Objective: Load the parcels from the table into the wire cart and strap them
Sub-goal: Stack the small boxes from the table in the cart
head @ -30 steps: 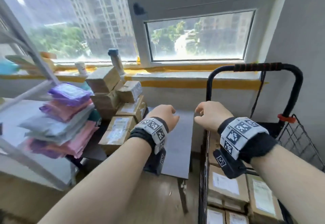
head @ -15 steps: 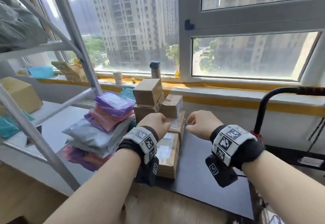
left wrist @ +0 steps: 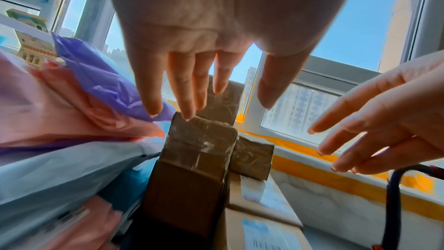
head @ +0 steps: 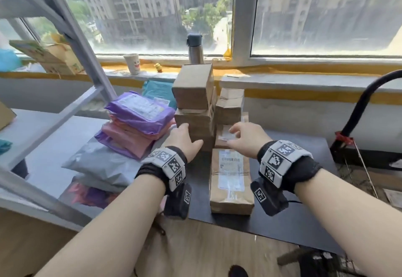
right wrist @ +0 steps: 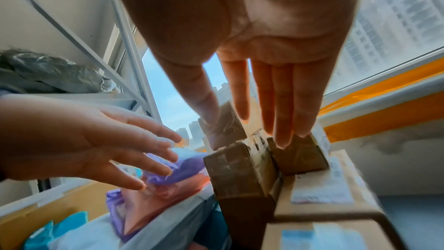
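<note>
Brown cardboard parcels stand stacked (head: 194,107) mid-table, with a smaller box (head: 230,107) beside them on a flat labelled box (head: 230,181). My left hand (head: 185,138) reaches to the stack's left side, fingers straight and spread (left wrist: 211,105) by the taped box (left wrist: 199,149); contact is unclear. My right hand (head: 238,137) is stretched out over the labelled box, fingers straight (right wrist: 254,130) above the small box (right wrist: 298,155). Neither hand holds anything. Only the cart's black handle (head: 359,111) shows at the right.
Purple, pink and grey poly mailers (head: 134,124) are piled left of the boxes. A grey metal shelf frame (head: 76,43) crosses the left side. A cup (head: 132,63) and a flask (head: 195,48) stand on the windowsill. The black table (head: 304,211) is bare at right.
The view swung left from the cart to the table. Both hands went from loose fists to straight fingers and moved forward to the box stack.
</note>
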`<state>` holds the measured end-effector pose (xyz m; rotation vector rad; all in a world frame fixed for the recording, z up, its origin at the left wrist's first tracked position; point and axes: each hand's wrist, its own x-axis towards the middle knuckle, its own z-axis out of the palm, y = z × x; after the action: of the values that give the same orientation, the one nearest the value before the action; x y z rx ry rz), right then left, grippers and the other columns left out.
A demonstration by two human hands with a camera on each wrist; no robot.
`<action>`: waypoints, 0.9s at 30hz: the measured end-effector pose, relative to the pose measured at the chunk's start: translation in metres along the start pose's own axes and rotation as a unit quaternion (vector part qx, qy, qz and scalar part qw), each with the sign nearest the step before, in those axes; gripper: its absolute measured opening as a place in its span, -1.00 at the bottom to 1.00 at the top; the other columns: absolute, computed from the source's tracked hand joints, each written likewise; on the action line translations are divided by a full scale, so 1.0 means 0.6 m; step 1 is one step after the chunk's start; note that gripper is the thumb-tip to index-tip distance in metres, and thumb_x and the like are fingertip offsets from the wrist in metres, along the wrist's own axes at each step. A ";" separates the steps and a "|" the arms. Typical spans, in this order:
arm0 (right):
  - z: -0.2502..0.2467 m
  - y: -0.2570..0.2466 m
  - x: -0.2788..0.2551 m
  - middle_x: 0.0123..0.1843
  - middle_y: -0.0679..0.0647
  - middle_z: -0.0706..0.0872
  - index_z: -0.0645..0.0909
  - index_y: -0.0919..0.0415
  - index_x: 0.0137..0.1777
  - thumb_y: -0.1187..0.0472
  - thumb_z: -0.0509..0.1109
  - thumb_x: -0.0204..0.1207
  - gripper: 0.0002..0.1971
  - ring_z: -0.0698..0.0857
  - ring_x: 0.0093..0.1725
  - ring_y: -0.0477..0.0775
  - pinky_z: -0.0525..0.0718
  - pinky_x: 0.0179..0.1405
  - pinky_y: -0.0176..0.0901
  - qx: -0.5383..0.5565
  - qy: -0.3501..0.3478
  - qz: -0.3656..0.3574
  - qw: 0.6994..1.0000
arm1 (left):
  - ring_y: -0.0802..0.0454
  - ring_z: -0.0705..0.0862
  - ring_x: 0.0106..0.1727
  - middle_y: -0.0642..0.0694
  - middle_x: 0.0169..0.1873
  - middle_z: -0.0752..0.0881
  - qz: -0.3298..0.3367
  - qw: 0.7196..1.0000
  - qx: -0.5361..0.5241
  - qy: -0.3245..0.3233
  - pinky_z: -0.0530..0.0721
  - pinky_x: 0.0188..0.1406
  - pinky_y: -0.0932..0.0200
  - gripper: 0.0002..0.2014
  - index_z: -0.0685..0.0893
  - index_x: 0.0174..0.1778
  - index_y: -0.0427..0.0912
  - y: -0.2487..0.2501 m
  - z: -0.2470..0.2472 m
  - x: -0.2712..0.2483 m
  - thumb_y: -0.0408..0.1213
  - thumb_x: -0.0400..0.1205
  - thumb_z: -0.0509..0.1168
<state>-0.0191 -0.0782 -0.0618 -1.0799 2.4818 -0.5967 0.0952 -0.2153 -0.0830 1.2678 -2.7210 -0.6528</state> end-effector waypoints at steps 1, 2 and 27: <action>-0.005 -0.009 0.021 0.32 0.10 0.64 0.53 0.15 0.40 0.11 0.32 0.54 -0.58 0.59 0.33 0.12 0.53 0.32 -0.10 0.010 0.013 -0.005 1.000 | -0.18 0.52 0.40 -0.22 0.38 0.53 -0.001 1.000 -0.012 0.017 0.50 0.40 -0.07 -0.36 0.38 0.47 -0.13 0.004 -0.009 0.021 0.06 0.51 0.31; -0.011 -0.017 0.043 0.30 0.11 0.65 0.52 0.15 0.39 0.10 0.33 0.53 -0.57 0.59 0.31 0.14 0.55 0.31 -0.08 0.019 0.025 -0.007 0.999 | -0.19 0.49 0.41 -0.24 0.39 0.51 -0.004 0.999 -0.024 0.031 0.49 0.40 -0.08 -0.36 0.36 0.47 -0.15 0.008 -0.018 0.043 0.05 0.52 0.32; -0.056 -0.067 0.194 0.15 0.20 0.60 0.47 0.26 0.23 -0.25 0.24 0.32 -0.35 0.62 0.19 0.25 0.58 0.28 0.29 0.442 0.146 0.072 0.882 | -0.09 0.56 0.31 -0.16 0.31 0.56 0.062 0.941 -0.319 0.093 0.56 0.28 0.16 -0.25 0.42 0.47 -0.22 0.040 -0.121 0.189 0.24 0.50 0.32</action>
<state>-0.0859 -0.1830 -0.0316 -0.4486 2.0411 -1.7113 0.0206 -0.3116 -0.0204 0.9269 -2.1342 -1.1966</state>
